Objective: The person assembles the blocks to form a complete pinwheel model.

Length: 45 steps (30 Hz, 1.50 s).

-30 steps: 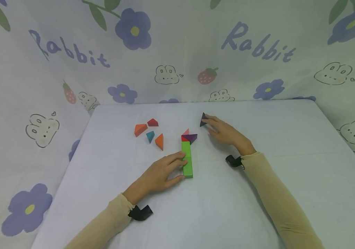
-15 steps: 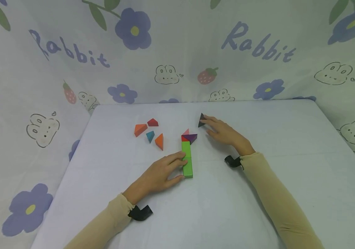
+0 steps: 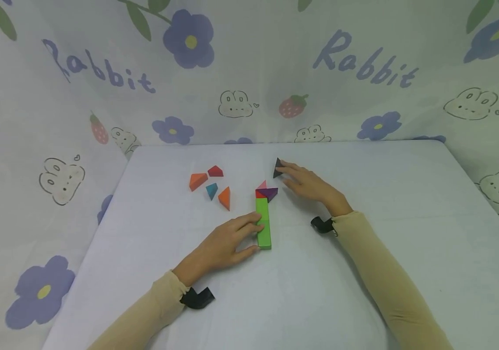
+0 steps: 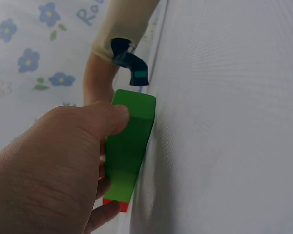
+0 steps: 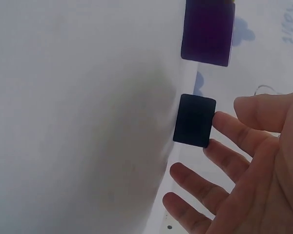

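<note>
In the head view, two bright green blocks point(image 3: 263, 236) form a row at the table's middle. My left hand point(image 3: 227, 243) rests along their left side, thumb near the front end and fingertips at the upper edge. A red triangular block point(image 3: 260, 193), a purple triangular block point(image 3: 269, 193) and a pink tip point(image 3: 262, 184) stand at the row's far end. Farther back is a black triangular block point(image 3: 277, 168). Straight fingers of my right hand point(image 3: 308, 183) touch its right side; in the right wrist view the thumb stays apart from this black block point(image 5: 195, 120).
Left of the row lie loose blocks: one orange block point(image 3: 197, 181), another orange block point(image 3: 225, 199), a dark red block point(image 3: 216, 171) and a blue block point(image 3: 212, 191). A white cloth covers the table point(image 3: 363, 272); a patterned curtain point(image 3: 258, 58) hangs behind it.
My right hand and the black triangular block have shifted left, nearer to the far end of the row. The left hand stays in place on the green blocks.
</note>
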Tool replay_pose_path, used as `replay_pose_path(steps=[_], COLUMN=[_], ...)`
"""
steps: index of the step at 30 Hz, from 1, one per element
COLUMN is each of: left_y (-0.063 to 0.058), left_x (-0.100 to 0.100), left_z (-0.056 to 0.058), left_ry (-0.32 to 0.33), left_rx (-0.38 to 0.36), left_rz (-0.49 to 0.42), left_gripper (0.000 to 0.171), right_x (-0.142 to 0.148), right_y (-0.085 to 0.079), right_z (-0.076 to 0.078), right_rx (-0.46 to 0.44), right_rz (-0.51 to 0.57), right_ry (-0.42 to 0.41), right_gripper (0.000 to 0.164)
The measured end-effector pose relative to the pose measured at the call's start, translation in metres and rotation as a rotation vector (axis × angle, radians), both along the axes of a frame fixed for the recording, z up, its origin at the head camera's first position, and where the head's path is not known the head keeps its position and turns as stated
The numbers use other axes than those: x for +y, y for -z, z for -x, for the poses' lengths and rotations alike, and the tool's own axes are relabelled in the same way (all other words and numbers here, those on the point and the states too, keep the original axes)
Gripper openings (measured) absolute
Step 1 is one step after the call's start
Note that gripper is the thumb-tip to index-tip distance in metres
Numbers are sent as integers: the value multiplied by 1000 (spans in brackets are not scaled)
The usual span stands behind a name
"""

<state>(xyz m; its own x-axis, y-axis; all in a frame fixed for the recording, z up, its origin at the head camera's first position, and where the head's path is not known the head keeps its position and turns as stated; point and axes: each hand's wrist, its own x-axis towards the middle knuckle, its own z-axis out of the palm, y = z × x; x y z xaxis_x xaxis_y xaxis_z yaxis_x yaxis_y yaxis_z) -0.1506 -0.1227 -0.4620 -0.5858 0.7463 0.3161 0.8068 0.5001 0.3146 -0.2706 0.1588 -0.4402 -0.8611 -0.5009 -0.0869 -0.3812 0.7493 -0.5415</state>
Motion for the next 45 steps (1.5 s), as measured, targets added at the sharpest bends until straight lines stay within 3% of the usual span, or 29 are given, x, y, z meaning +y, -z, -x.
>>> replay_pose_path(steps=[25,37,45], left_y=[-1,-1,-1], left_x=[0,-1,-1], left_z=[0,1,0], left_ry=[2,8,0], left_rx=[-24,-15,-38], left_rz=[13,6,17], left_gripper=[46,45,46], right_x=[-25,-34,-37], right_y=[-1,-2,-4], right_z=[-12,-17,-21], right_rx=[-29,43,47], right_rz=[0,4,-5], right_ry=[-70,-145,-146], right_gripper=[48,46,46])
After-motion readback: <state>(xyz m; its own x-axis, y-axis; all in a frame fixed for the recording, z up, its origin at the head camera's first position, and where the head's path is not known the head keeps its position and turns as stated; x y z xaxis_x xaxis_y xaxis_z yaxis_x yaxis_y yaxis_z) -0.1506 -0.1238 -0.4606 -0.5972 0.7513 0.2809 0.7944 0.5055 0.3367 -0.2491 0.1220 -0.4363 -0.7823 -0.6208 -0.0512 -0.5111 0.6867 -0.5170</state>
